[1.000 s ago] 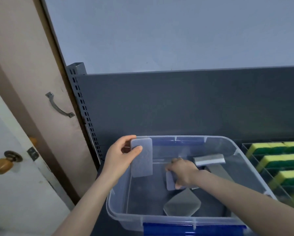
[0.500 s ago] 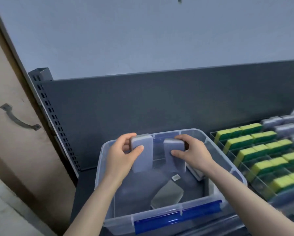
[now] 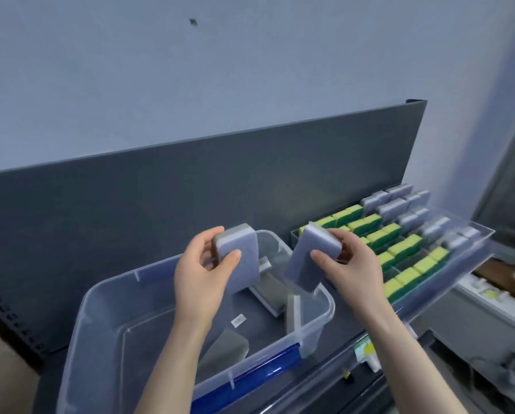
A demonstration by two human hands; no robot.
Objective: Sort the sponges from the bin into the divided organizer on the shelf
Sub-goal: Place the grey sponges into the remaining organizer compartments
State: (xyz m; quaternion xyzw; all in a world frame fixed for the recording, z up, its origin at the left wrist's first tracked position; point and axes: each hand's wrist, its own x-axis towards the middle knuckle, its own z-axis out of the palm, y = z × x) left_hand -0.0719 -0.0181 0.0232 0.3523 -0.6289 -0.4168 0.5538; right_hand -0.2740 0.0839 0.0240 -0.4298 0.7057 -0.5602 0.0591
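the shelf's dark grey back panel (image 3: pixel 190 189) runs along the far edge of the shelf. a clear plastic bin (image 3: pixel 101 339) with a blue latch (image 3: pixel 250 375) on its near wall takes up the left part of the shelf. just beside it, at the right end, sits the clear divided organizer (image 3: pixel 471 252). its rows hold yellow-and-green sponges (image 3: pixel 405 249) towards the bin and grey sponges (image 3: pixel 396 209) towards the far right corner.

the left hand (image 3: pixel 199 273) is over the far half of the bin. it grips a grey sponge (image 3: pixel 241 258) upright, with the thumb on the near face and the fingers curled behind. the right hand (image 3: pixel 354 264) holds a second grey sponge (image 3: pixel 307 258) tilted above the bin's right rim, between bin and organizer. its thumb presses the near face and its fingers wrap the far side.

three more grey sponges lie on the bin floor: one (image 3: pixel 268 291) leaning near the far wall, one (image 3: pixel 293 315) standing against the right wall and one (image 3: pixel 226 351) near the front. a small white label (image 3: pixel 239 320) lies between them.
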